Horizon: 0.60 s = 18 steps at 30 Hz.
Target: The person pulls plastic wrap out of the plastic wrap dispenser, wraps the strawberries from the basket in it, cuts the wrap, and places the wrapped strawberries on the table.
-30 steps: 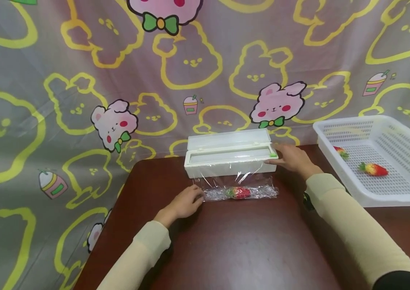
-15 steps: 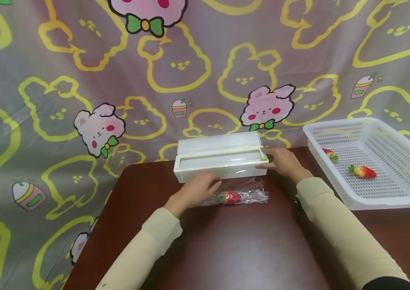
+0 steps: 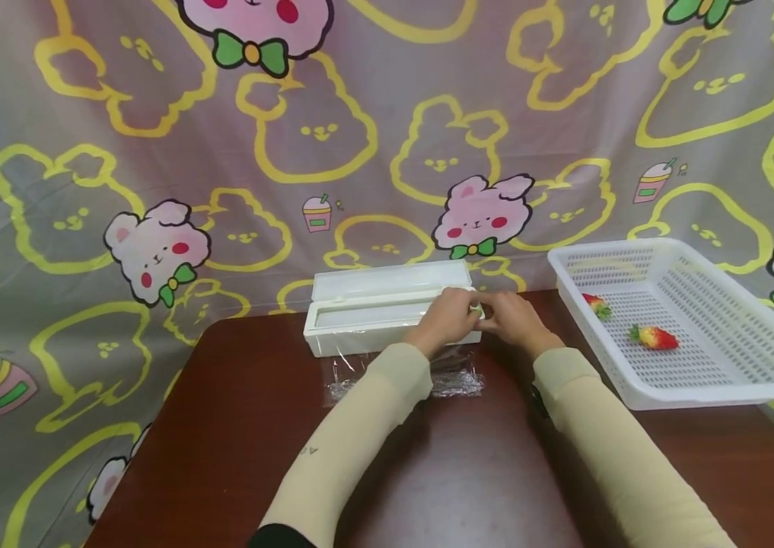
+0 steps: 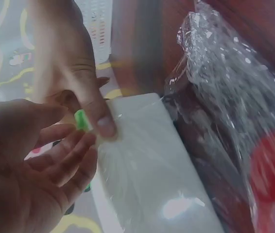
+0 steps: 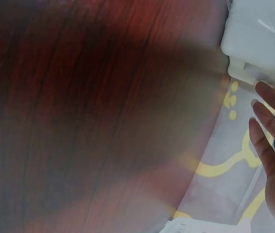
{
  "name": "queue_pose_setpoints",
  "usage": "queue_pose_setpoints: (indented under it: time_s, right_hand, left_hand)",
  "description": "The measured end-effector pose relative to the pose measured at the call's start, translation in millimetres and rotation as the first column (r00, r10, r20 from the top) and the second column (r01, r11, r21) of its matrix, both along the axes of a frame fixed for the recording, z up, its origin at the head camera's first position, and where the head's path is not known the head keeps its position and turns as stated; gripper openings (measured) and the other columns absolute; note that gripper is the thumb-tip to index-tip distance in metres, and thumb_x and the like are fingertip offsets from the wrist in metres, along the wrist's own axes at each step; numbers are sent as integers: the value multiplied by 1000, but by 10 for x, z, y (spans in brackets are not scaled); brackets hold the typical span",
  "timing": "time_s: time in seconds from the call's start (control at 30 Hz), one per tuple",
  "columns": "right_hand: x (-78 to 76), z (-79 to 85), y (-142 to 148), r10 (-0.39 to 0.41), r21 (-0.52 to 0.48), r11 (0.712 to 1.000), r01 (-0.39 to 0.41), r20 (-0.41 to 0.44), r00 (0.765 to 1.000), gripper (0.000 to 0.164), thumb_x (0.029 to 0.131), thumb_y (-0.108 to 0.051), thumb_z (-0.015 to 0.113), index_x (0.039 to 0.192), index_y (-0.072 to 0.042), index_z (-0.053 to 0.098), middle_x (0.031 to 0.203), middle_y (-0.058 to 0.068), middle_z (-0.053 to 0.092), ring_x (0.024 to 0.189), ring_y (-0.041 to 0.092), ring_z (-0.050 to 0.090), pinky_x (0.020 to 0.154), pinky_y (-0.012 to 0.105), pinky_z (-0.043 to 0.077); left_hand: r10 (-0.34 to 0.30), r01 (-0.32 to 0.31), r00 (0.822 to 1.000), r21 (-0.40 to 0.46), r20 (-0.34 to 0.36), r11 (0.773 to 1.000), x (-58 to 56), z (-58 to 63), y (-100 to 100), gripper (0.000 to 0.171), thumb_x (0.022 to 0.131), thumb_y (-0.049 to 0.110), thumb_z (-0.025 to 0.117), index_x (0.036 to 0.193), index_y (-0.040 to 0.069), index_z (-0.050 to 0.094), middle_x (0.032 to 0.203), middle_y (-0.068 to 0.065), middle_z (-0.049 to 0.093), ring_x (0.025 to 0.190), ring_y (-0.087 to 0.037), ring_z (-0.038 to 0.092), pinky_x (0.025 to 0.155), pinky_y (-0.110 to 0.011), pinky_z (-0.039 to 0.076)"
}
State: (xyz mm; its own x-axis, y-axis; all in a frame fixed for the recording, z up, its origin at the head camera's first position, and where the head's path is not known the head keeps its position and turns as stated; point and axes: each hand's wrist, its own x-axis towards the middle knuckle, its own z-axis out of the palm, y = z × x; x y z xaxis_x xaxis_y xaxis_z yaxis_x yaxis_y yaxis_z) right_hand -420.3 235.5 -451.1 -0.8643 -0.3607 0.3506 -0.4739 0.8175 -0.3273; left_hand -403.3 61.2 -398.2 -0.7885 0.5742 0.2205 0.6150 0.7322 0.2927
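A white cling film dispenser box [image 3: 352, 341] stands with its lid raised, and clear cling film [image 3: 342, 369] hangs from its front onto the table. My left hand [image 3: 447, 313] is at the box's right end, its fingers curled at the green slide cutter [image 4: 81, 120]. My right hand [image 3: 513, 318] holds that same end, the thumb pressed on the front face in the left wrist view. On the table, a red strawberry [image 4: 271, 165] lies inside crumpled film [image 4: 225, 63]; my left arm hides it in the head view.
To the right, a white plastic basket [image 3: 702, 397] holds a strawberry [image 3: 657, 338] and another strawberry [image 3: 595, 306] near its left wall. Behind the dark red-brown table [image 3: 236, 426] hangs a patterned cloth [image 3: 387, 152].
My left hand has left the film's left edge and moved right across the box to the slide cutter. My right hand stays at the box's right end. The head view has shifted rightward.
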Motion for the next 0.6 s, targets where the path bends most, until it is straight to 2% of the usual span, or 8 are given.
queue_pose_setpoints:
  time_s: [0.03, 0.1, 0.2, 0.3, 0.43, 0.6]
  right_hand:
    - [3, 2, -2, -4, -5, 1000, 4, 3, 1000, 33, 84, -34, 84, 106, -13, 72, 70, -1, 59, 65, 19, 54, 59, 40, 46]
    - [13, 1, 4, -10, -8, 1000, 10, 4, 1000, 35, 84, -32, 84, 111, -12, 73, 74, 1, 63, 67, 20, 56, 61, 42, 50]
    - [24, -14, 4, -28, -4, 1000, 28, 23, 999, 30, 85, -30, 83, 105, -10, 72, 77, 2, 64, 69, 22, 56, 64, 45, 51]
    - [30, -18, 13, -44, 7, 999, 44, 29, 999, 25, 86, -26, 82, 101, -10, 71, 78, 3, 63, 71, 23, 56, 65, 45, 51]
    - [22, -14, 25, -46, 8, 999, 46, 22, 999, 24, 85, -23, 82, 100, -8, 70, 75, 3, 61, 70, 23, 55, 64, 44, 49]
    - [-13, 7, 18, -43, 33, 999, 42, 12, 999, 28, 86, -30, 80, 102, -9, 70, 72, 2, 57, 69, 23, 54, 61, 42, 47]
  left_hand:
    - [28, -28, 1000, 3, 6, 1000, -30, -16, 38, 13, 97, 11, 63, 87, 11, 72, 67, 1, 53, 61, -13, 48, 54, -24, 38]
    - [91, -91, 996, 0, 16, 996, -71, -44, 111, 27, 96, 16, 66, 69, 12, 61, 59, 4, 47, 54, -11, 45, 49, -22, 34]
    - [173, -173, 985, 8, 27, 985, -95, -98, 181, 46, 96, 23, 68, 56, 13, 48, 49, 5, 39, 47, -10, 41, 43, -23, 31]
    - [204, -204, 979, 23, 7, 979, -106, -151, 227, 52, 96, 27, 69, 53, 15, 43, 46, 6, 35, 46, -10, 40, 42, -24, 29]
    - [213, -212, 977, 33, -7, 977, -113, -178, 243, 48, 96, 23, 67, 55, 15, 42, 48, 5, 35, 47, -11, 40, 42, -25, 30]
    - [232, -232, 973, 66, 2, 971, -133, -180, 202, 36, 96, 16, 64, 64, 15, 49, 60, 4, 48, 56, -13, 50, 47, -25, 36]
